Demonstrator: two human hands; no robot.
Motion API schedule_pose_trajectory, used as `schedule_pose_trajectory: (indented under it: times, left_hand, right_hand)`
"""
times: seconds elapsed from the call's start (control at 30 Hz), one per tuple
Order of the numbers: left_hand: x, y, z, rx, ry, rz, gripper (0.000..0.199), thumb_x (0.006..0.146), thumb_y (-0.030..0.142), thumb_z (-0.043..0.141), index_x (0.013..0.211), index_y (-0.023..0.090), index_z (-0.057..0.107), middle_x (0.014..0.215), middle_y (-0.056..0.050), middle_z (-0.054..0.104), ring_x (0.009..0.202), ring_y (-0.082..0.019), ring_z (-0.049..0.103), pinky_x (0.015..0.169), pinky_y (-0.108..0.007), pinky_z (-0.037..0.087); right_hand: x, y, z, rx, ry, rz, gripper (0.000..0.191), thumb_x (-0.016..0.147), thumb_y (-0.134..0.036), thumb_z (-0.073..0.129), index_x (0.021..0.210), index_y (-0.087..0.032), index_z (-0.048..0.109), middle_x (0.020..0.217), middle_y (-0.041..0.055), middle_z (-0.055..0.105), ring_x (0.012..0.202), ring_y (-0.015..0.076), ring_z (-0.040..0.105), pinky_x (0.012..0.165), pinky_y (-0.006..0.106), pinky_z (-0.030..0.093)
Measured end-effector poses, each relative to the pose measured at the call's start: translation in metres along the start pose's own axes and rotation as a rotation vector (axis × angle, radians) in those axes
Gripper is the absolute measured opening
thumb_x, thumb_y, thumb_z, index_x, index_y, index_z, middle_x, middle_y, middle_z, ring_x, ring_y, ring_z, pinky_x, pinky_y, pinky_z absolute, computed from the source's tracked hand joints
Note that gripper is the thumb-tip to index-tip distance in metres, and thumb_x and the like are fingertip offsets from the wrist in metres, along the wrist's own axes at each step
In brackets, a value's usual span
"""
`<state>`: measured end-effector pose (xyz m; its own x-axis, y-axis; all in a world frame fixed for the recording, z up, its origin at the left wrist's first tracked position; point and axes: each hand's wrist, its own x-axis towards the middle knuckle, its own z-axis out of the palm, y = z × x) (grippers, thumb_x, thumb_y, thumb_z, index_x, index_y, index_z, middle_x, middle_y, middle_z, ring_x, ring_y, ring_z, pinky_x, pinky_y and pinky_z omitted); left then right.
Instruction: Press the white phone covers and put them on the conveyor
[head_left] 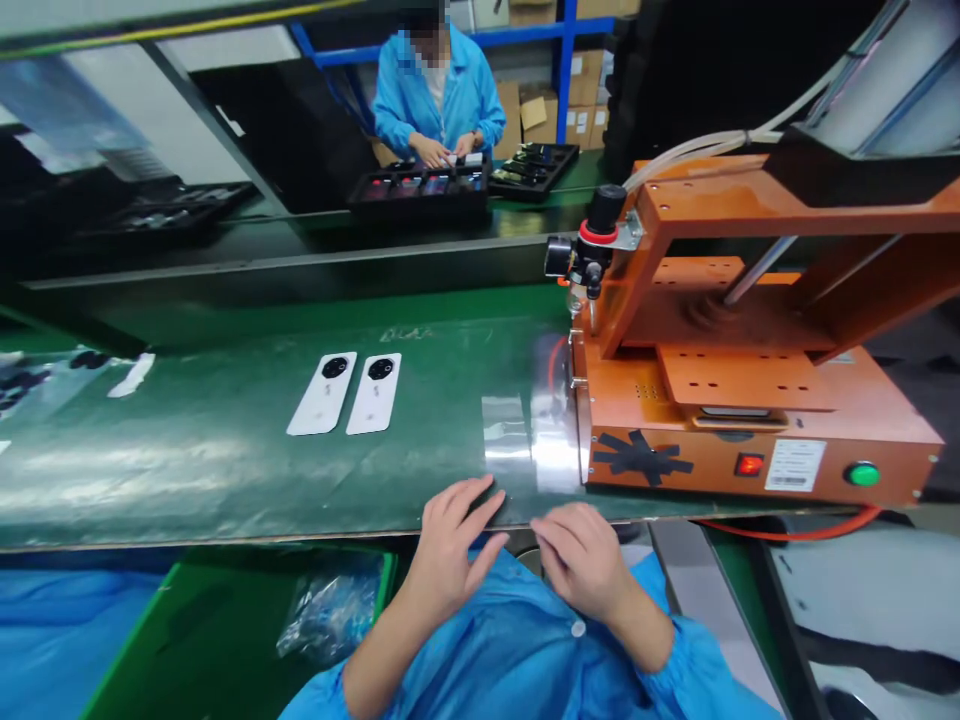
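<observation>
My left hand is at the front edge of the green-topped bench, its fingers spread and nothing in them. Its fingertips lie just below a clear plastic film that rests flat on the mat. My right hand hovers by the same edge, fingers loosely bent and thumb apart, with no object visible in it. Farther left on the bench, two white phone back covers lie side by side, a left cover and a right cover, each with a round black camera area.
An orange press machine with a lit red switch and a green button stands on the right. Below the bench, a green bin holds clear plastic bags. Across the bench, a person in blue handles items over a black tray.
</observation>
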<state>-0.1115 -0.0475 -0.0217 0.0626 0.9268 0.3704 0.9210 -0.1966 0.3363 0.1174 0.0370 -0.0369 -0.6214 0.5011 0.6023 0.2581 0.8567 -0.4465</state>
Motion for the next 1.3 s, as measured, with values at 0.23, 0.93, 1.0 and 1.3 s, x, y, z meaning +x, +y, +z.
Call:
schedule_pose_trajectory:
  times: [0.23,0.93,1.0,1.3]
  left_hand:
    - [0.120,-0.070,0.015,-0.112,0.036,-0.224,0.033,0.096,0.033,0.065,0.127,0.024,0.071,0.137,-0.007,0.069,0.128,-0.029,0.056,0.112,-0.051,0.042]
    - [0.142,-0.092,0.026,-0.210,0.078,-0.314,0.017,0.088,0.028,0.077,0.104,0.026,0.074,0.103,-0.001,0.076,0.107,-0.023,0.061,0.099,-0.042,0.045]
    - [0.142,-0.092,0.026,-0.195,0.070,-0.307,0.009,0.089,0.029,0.075,0.098,0.026,0.076,0.099,-0.001,0.075,0.107,-0.024,0.061,0.098,-0.041,0.044]
    - [0.136,-0.084,0.024,-0.031,0.007,-0.197,0.038,0.094,0.045,0.066,0.129,0.032,0.072,0.144,-0.008,0.061,0.136,-0.032,0.049,0.111,-0.053,0.036]
  right_hand:
    - [0.130,0.021,0.037,0.173,0.008,0.288,0.016,0.099,-0.021,0.055,0.100,-0.024,0.071,0.091,0.0031,0.070,0.080,0.0180,0.064,0.075,0.032,0.051]
    - [0.168,0.066,0.067,-0.426,-0.211,0.224,0.019,0.100,-0.020,0.054,0.110,-0.022,0.070,0.103,0.0078,0.074,0.101,0.0257,0.059,0.086,0.040,0.033]
    - [0.168,0.064,0.066,-0.431,-0.217,0.193,0.019,0.102,-0.020,0.051,0.105,-0.021,0.070,0.107,0.0091,0.075,0.104,0.0254,0.059,0.090,0.040,0.033]
    - [0.167,0.053,0.056,-0.560,-0.117,0.221,0.017,0.097,-0.019,0.052,0.095,-0.018,0.069,0.114,0.0148,0.069,0.106,0.0310,0.053,0.085,0.045,0.034]
